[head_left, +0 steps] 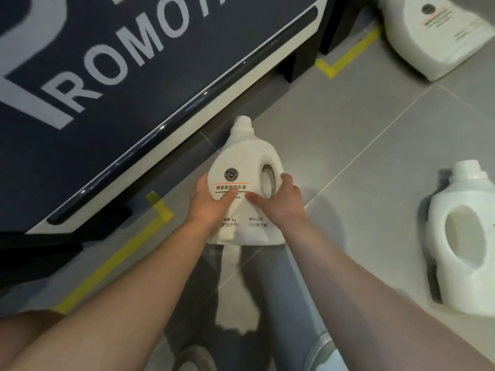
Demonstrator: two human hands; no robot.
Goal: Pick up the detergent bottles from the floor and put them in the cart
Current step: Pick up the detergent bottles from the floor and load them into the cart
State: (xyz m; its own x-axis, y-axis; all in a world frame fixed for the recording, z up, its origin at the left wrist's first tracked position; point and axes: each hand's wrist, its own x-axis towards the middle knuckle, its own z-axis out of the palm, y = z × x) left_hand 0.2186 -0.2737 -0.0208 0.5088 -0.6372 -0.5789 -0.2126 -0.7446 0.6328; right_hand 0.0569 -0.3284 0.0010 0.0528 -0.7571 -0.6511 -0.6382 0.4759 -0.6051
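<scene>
A white detergent bottle (242, 162) with a round dark logo and printed label is held above the grey floor, cap pointing away from me. My left hand (211, 202) grips its left side with the thumb across the label. My right hand (278, 203) grips its right side next to the handle hole. A second white bottle (466, 236) stands on the floor at the right edge. A third bottle (434, 33) lies tilted at the top right.
A dark blue stand (112, 84) with large white letters and a white base fills the upper left. Yellow tape lines (345, 56) mark the floor beside it. My legs and shoes are below the held bottle.
</scene>
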